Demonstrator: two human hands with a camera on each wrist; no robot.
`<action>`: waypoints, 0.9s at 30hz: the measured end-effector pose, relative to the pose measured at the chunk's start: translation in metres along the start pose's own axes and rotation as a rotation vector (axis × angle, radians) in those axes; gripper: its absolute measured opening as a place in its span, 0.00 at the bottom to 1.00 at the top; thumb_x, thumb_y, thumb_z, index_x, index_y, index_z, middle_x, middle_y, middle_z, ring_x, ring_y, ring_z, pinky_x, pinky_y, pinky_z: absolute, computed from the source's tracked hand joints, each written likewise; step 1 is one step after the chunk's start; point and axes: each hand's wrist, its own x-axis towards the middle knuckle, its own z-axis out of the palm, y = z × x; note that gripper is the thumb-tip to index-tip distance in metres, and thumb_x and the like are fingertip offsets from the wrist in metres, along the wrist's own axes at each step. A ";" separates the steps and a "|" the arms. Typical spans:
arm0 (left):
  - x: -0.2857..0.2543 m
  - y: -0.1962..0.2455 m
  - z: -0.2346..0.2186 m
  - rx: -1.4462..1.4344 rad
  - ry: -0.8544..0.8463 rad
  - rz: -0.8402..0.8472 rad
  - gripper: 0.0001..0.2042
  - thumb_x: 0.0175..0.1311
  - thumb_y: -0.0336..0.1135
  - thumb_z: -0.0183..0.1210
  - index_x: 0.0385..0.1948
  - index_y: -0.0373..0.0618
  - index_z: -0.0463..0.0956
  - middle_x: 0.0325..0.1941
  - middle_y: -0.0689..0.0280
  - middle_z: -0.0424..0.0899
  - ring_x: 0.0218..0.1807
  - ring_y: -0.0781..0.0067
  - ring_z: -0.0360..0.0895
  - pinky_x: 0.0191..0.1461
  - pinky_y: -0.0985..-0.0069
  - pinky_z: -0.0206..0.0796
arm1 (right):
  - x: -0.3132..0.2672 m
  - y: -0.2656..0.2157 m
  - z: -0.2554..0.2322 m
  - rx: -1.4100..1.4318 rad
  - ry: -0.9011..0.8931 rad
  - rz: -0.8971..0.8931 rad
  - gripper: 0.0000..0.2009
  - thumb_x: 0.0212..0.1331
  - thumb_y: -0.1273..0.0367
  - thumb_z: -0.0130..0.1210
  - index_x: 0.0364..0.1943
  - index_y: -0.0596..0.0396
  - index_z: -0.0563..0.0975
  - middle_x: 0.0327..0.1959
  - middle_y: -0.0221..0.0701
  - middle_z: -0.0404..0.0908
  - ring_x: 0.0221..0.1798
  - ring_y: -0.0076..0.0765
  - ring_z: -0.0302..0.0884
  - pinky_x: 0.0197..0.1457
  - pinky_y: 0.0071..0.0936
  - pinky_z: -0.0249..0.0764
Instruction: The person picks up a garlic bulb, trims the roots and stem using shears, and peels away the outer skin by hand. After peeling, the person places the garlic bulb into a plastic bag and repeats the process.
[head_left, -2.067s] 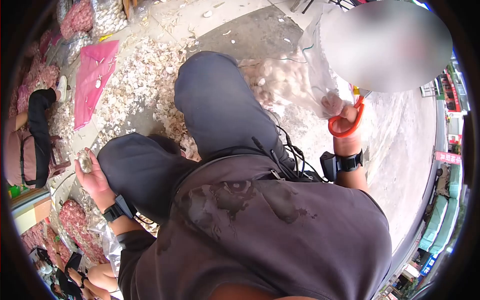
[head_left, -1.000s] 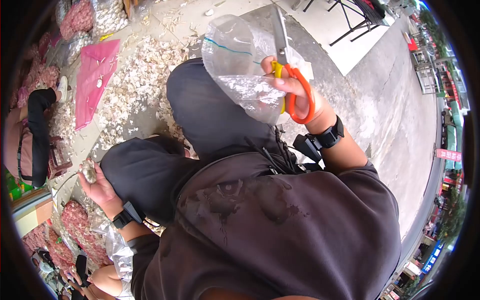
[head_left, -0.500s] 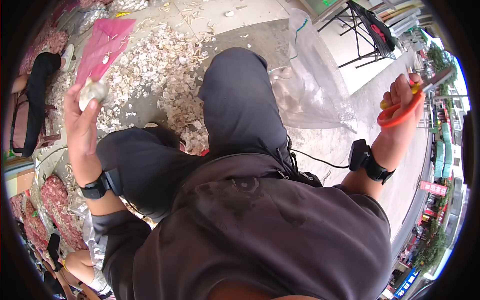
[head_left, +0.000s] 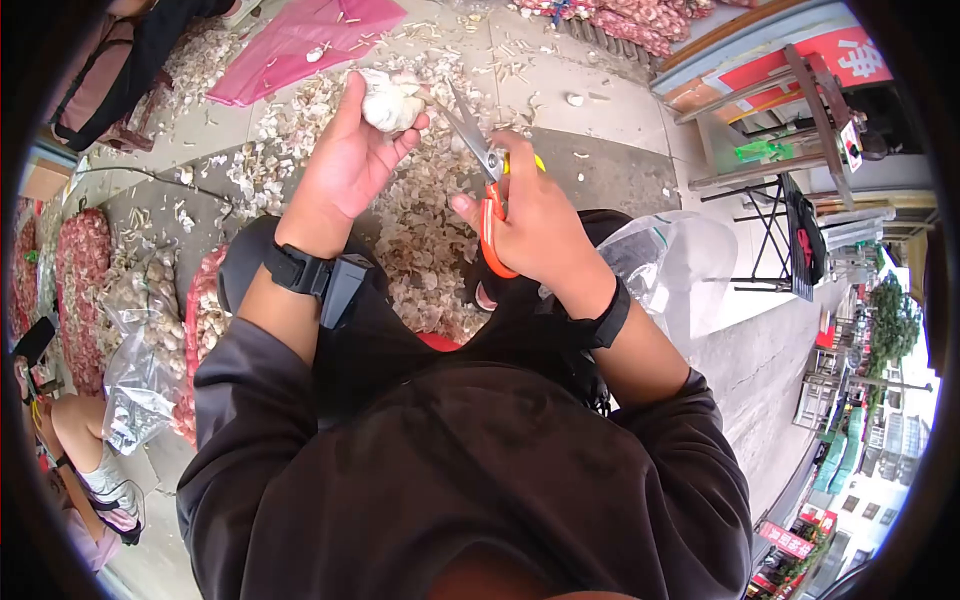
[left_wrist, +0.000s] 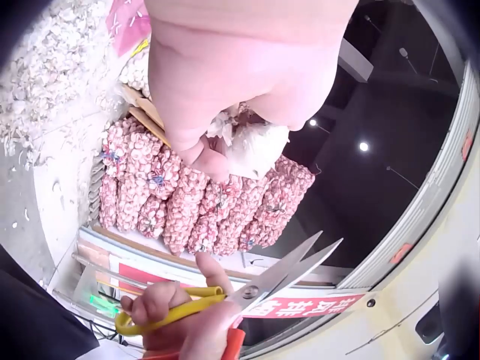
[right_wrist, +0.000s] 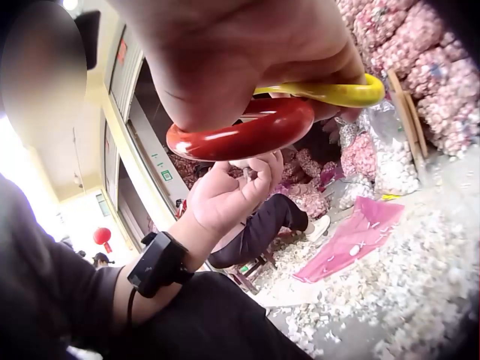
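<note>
A white garlic bulb (head_left: 391, 101) is gripped in my left hand (head_left: 347, 160), between the thumb and the fingers, with its stem pointing right. My right hand (head_left: 535, 222) holds scissors (head_left: 490, 190) with one orange and one yellow handle. Their blades are parted and point up and left, close to the stem side of the bulb. In the left wrist view the bulb (left_wrist: 256, 150) lies under the fingers, and the parted blades (left_wrist: 289, 264) are below it. The right wrist view shows the red-orange handle (right_wrist: 247, 135) round my right thumb; the blades are hidden there.
Garlic skins and cut stems (head_left: 420, 250) cover the ground before my knees. A pink sheet (head_left: 300, 50) lies at the upper left. A clear plastic bag (head_left: 665, 265) is beside my right knee, with a folding rack (head_left: 790, 235) beyond it. Filled net sacks (head_left: 85, 290) and another person are at left.
Both hands have come together in front of my knees, the left moving right with the bulb, the right moving left with the scissors. The head view has turned, and the scissor blades have parted.
</note>
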 end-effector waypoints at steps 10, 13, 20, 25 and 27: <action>0.012 -0.019 -0.013 0.080 0.264 -0.068 0.28 0.74 0.58 0.34 0.54 0.41 0.68 0.53 0.59 0.79 0.52 0.64 0.75 0.58 0.62 0.64 | 0.017 0.032 0.053 0.107 -0.228 0.113 0.36 0.55 0.50 0.61 0.59 0.63 0.61 0.28 0.46 0.79 0.35 0.57 0.80 0.38 0.44 0.74; 0.015 -0.031 -0.017 0.000 0.201 -0.071 0.27 0.74 0.59 0.35 0.53 0.43 0.69 0.51 0.61 0.78 0.54 0.64 0.74 0.59 0.62 0.62 | 0.019 0.043 0.059 0.219 -0.270 0.158 0.32 0.59 0.56 0.61 0.59 0.59 0.61 0.23 0.40 0.75 0.29 0.47 0.77 0.36 0.38 0.71; 0.016 -0.048 -0.013 0.248 0.173 0.162 0.22 0.74 0.51 0.41 0.59 0.43 0.58 0.55 0.62 0.73 0.58 0.64 0.71 0.62 0.62 0.62 | 0.016 0.055 0.066 0.612 -0.397 0.297 0.30 0.65 0.56 0.56 0.62 0.59 0.60 0.24 0.28 0.70 0.26 0.25 0.69 0.33 0.26 0.67; 0.010 -0.059 -0.013 0.793 0.044 0.360 0.22 0.73 0.40 0.50 0.62 0.45 0.52 0.59 0.62 0.66 0.61 0.70 0.64 0.64 0.68 0.58 | 0.020 0.052 0.058 0.917 -0.449 0.420 0.29 0.63 0.51 0.56 0.54 0.63 0.65 0.31 0.31 0.73 0.35 0.23 0.70 0.38 0.26 0.69; 0.009 -0.062 -0.014 0.877 -0.020 0.423 0.22 0.72 0.36 0.51 0.62 0.44 0.52 0.59 0.62 0.65 0.60 0.73 0.62 0.63 0.71 0.58 | 0.019 0.059 0.059 0.831 -0.433 0.372 0.26 0.64 0.51 0.55 0.50 0.62 0.67 0.28 0.28 0.71 0.32 0.22 0.68 0.35 0.26 0.67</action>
